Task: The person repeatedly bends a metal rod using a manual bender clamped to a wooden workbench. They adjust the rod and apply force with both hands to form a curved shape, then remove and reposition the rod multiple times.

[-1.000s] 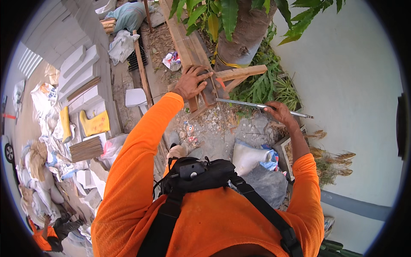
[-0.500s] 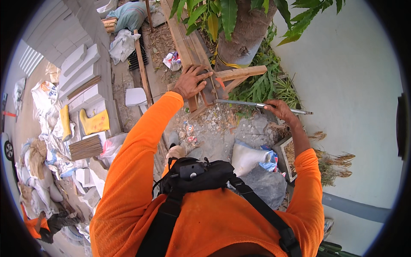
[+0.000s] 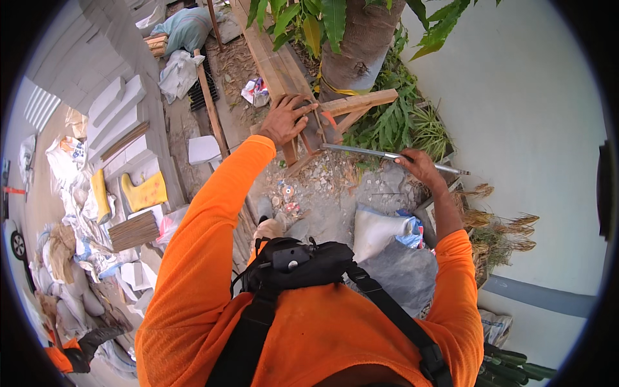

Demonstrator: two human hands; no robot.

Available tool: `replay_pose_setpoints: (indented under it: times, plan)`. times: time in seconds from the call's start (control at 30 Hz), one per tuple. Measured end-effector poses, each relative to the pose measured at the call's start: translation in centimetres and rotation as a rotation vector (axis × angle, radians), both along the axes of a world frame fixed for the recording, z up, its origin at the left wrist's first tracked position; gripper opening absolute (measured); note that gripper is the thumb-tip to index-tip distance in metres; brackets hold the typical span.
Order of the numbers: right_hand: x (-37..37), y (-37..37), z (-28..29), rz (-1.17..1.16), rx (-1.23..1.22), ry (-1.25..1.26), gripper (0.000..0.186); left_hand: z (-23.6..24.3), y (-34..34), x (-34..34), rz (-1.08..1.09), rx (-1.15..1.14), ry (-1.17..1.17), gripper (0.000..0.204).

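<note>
My left hand [image 3: 287,120] lies with its fingers stretched out on the end of a wooden beam bench [image 3: 284,71], over a dark plate-like surface [image 3: 314,132]. My right hand [image 3: 419,166] is closed around a long, thin grey metal bar [image 3: 361,151], whose exact kind I cannot make out. One end of the bar reaches the near end of the bench, just right of my left hand. Its other end sticks out past my right hand toward the wall. Beside my left fingers shows an orange-red patch [image 3: 329,118]. A wooden crosspiece [image 3: 361,102] juts out to the right.
A tree trunk [image 3: 354,51] stands behind the bench, with a pale wall [image 3: 516,129] to the right. White blocks [image 3: 119,116] and yellow boots [image 3: 145,191] are at left. A white sack [image 3: 380,232] lies nearer. Another person [image 3: 77,351] shows at lower left.
The view has shifted slightly. Both hands and the bar keep nearly the same place at the bench. At the lower left, more of the other person shows.
</note>
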State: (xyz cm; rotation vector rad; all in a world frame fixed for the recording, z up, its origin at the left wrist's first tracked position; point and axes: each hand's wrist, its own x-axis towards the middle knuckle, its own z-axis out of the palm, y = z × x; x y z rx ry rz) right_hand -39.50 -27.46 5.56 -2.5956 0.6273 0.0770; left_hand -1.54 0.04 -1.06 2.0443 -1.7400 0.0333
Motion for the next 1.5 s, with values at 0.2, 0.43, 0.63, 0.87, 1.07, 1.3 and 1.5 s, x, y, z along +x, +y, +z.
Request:
replay_pose_setpoints:
  times: [0.2, 0.43, 0.63, 0.87, 1.07, 1.3, 1.5]
  plan:
    - [0.3, 0.3, 0.7, 0.0, 0.044, 0.043, 0.055, -0.2, 0.1, 0.6, 0.003, 0.053, -0.028, 0.051]
    - [-1.3, -2.0, 2.0, -0.025, 0.097, 0.116, 0.055, -0.2, -0.1, 0.4, -0.011, 0.049, -0.026, 0.05]
    - [-1.9, -2.0, -0.2, -0.031, 0.112, -0.031, 0.052, -0.6, 0.0, 0.5, -0.016, -0.005, -0.041, 0.048]
    - [-1.5, -2.9, -0.4, -0.08, 0.201, 0.036, 0.053, -0.3, 0.2, 0.4, -0.032, -0.025, -0.02, 0.048]
    - [-2.2, -2.1, -0.8, -0.087, 0.124, -0.007, 0.055, 0.1, 0.3, 0.3, -0.036, -0.035, -0.005, 0.05]
    - [-2.7, 0.0, -1.2, -0.267, 0.02, -0.038, 0.061, -0.9, 0.0, 0.5, -0.017, -0.038, -0.04, 0.049]
    - [-3.4, 1.1, -3.3, -0.389, -0.011, -0.123, 0.062, -2.3, 0.0, 0.9, 0.0, -0.03, -0.132, 0.05]
